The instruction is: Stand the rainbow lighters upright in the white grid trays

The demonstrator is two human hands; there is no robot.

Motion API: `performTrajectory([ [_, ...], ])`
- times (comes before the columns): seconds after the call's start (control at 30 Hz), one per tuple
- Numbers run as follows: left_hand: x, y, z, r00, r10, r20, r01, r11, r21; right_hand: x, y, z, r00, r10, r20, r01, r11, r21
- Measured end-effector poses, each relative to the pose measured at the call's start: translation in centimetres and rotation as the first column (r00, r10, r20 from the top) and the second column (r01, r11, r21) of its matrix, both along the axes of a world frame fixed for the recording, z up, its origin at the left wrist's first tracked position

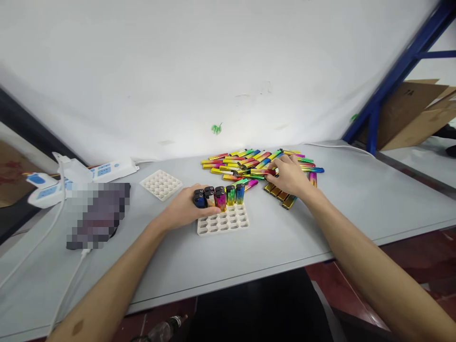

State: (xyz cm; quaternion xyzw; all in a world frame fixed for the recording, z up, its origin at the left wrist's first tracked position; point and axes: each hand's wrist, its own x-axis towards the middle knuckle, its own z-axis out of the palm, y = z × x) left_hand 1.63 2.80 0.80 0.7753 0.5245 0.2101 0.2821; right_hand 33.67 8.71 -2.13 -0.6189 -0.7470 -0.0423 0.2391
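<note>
Several shiny coloured lighters with black tops stand upright in the back rows of a white holed tray. My left hand is closed around the lighters at the left end, thumb in front and fingers behind. Over the right side of a loose pile of metallic rainbow lighters, my right hand pinches a red and yellow lighter; its fingertips are partly hidden. Just below that hand, a few gold lighters lie side by side.
A second white holed tray lies at the left. Further left are a power strip, a blurred dark device and white cables. A white wall stands behind the grey table. Cardboard boxes sit beyond the blue frame.
</note>
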Motion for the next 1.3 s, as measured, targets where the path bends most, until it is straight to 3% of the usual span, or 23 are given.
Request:
performTrajectory([
  [0.17, 0.0, 0.0, 0.1, 1.0, -0.015, 0.0, 0.015, 1.0, 0.002, 0.5, 0.5, 0.1, 0.994, 0.066, -0.087, -0.068, 0.998, -0.012],
  [0.4, -0.1, -0.1, 0.1, 1.0, -0.006, -0.028, 0.007, 1.0, 0.01, 0.3, 0.1, 0.1, 0.996, 0.082, 0.024, -0.078, 0.988, -0.133],
  [0.53, -0.1, -0.2, 0.2, 0.999, 0.009, -0.036, -0.008, 1.0, 0.014, -0.4, -0.5, 1.0, 0.985, 0.071, -0.155, -0.092, 0.987, -0.133],
  [0.63, -0.2, -0.2, 0.1, 0.999, 0.015, -0.034, -0.014, 1.0, 0.017, -1.1, -1.0, 1.7, 0.902, 0.084, -0.424, -0.176, 0.967, -0.182],
  [0.77, -0.2, -0.2, 0.1, 0.999, 0.017, -0.035, -0.017, 1.0, 0.011, -2.0, -1.5, 2.1, 0.681, 0.108, -0.724, -0.352, 0.915, -0.195],
  [0.87, -0.1, -0.3, 0.1, 0.999, 0.02, -0.03, -0.02, 1.0, 0.006, -2.8, -2.0, 2.1, 0.532, 0.091, -0.842, -0.425, 0.889, -0.173],
  [1.1, -0.1, -0.2, 0.1, 0.998, 0.029, -0.05, -0.028, 0.999, 0.022, -3.9, -2.4, 1.9, 0.458, 0.013, -0.889, -0.461, 0.858, -0.226],
  [1.3, -0.1, -0.3, 0.2, 0.998, 0.03, -0.057, -0.029, 1.0, 0.003, -4.2, -2.3, 1.5, 0.345, -0.065, -0.936, -0.5, 0.831, -0.242],
])
